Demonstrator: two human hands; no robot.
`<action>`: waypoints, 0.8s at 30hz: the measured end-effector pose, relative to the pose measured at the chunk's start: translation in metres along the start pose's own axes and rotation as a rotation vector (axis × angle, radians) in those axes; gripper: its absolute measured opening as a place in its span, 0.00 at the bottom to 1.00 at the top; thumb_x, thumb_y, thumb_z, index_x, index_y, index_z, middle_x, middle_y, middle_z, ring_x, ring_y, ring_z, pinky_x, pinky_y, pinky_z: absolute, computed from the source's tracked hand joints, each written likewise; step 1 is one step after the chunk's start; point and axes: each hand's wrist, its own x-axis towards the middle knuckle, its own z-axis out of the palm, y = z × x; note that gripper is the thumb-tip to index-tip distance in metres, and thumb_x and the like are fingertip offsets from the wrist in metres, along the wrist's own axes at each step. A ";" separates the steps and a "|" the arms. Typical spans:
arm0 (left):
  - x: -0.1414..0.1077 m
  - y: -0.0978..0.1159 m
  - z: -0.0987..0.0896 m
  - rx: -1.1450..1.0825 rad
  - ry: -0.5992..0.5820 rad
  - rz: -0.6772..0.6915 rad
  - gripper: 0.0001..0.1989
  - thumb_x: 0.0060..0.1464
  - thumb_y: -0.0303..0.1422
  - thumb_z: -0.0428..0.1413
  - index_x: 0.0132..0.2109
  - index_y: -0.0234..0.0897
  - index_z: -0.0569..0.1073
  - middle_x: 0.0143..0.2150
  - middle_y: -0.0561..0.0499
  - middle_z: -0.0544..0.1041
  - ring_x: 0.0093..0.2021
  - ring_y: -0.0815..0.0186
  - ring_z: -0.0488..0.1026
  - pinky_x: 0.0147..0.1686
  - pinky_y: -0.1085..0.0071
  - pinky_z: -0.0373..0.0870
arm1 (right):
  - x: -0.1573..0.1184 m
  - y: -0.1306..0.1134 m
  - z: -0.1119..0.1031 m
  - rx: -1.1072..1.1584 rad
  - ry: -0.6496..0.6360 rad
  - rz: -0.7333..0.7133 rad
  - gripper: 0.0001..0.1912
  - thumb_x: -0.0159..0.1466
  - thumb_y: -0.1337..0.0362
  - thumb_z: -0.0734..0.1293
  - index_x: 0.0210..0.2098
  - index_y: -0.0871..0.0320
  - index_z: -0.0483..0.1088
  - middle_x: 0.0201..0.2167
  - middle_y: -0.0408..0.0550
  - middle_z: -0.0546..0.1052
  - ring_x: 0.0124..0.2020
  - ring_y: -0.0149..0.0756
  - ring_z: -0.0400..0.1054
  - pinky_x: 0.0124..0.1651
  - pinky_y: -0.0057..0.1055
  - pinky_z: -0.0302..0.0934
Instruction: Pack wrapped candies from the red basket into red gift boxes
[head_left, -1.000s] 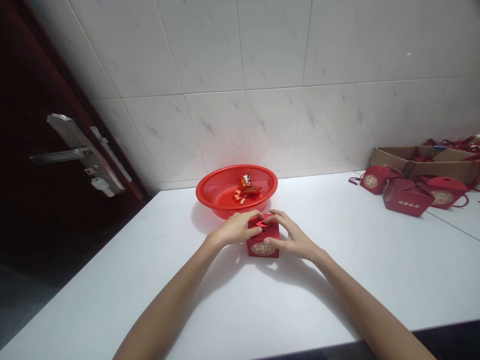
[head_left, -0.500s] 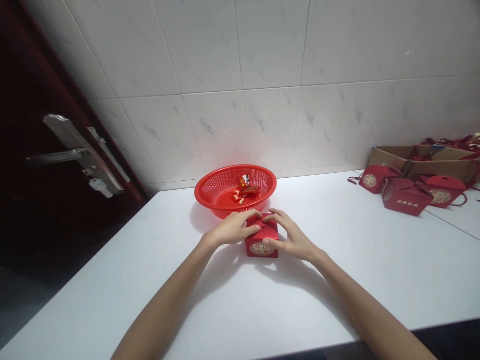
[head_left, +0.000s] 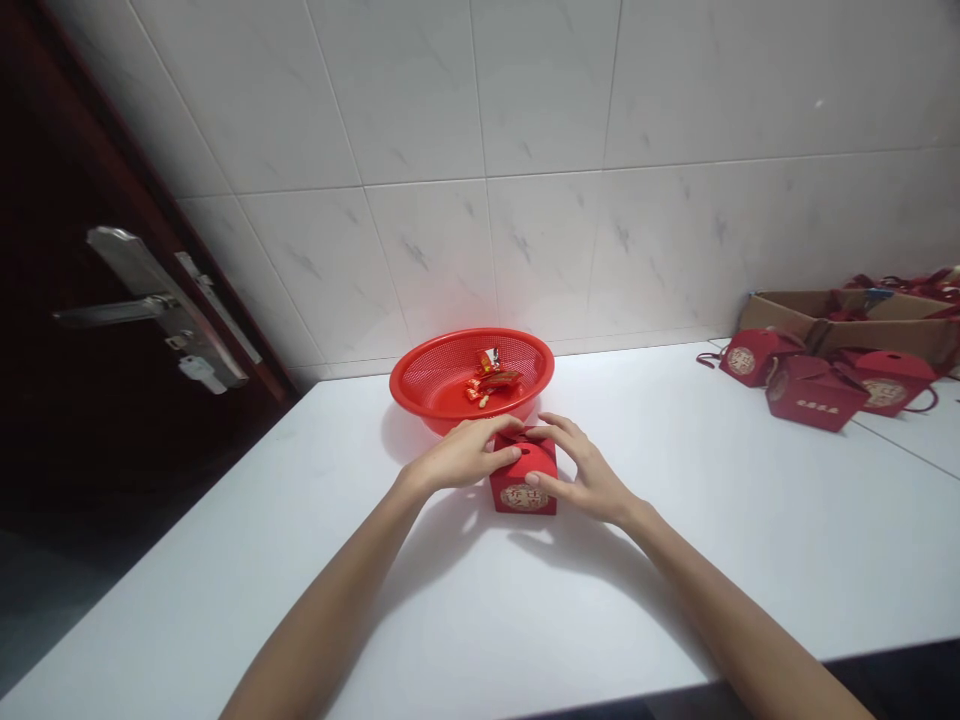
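A small red box (head_left: 523, 495) with a round gold emblem on its front stands on the white table (head_left: 465, 610). Its top flaps lean together, and a small hole shows in the front flap. From the left, my left hand (head_left: 469, 455) holds the flaps between thumb and fingers. On the other side my right hand (head_left: 581, 470) grips the box top, thumb at the front and fingers behind. Just behind the box sits a red mesh basket (head_left: 420, 400) with several wrapped pieces (head_left: 495, 380) inside.
At the right stand several red boxes (head_left: 817, 395) with cords, in front of an open cardboard box (head_left: 892, 335) holding red items. A tiled wall (head_left: 420, 260) runs behind the table. A dark door with a metal handle (head_left: 112, 312) is at the left.
The front flap of the red box now stands more upright, with its hole visible. The fingers of both my hands have shifted slightly at the box top.
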 end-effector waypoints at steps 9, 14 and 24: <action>0.002 -0.002 0.003 0.008 -0.018 -0.015 0.16 0.60 0.40 0.54 0.53 0.42 0.74 0.49 0.49 0.79 0.43 0.60 0.73 0.37 0.69 0.67 | -0.001 0.005 0.004 -0.041 -0.010 0.003 0.21 0.65 0.50 0.69 0.54 0.52 0.71 0.63 0.59 0.67 0.67 0.52 0.59 0.65 0.53 0.58; 0.004 -0.005 0.005 0.024 -0.017 -0.015 0.16 0.60 0.40 0.53 0.52 0.41 0.75 0.46 0.49 0.78 0.41 0.60 0.73 0.36 0.69 0.67 | -0.002 0.007 0.005 -0.047 -0.012 0.022 0.22 0.64 0.48 0.68 0.54 0.51 0.70 0.64 0.59 0.66 0.67 0.53 0.59 0.65 0.55 0.58; 0.006 -0.003 0.009 0.068 -0.003 0.000 0.16 0.60 0.38 0.53 0.52 0.41 0.75 0.48 0.48 0.79 0.47 0.56 0.73 0.41 0.67 0.68 | -0.004 0.003 0.010 -0.171 0.016 -0.075 0.22 0.66 0.49 0.67 0.55 0.53 0.70 0.63 0.61 0.66 0.64 0.55 0.62 0.64 0.54 0.59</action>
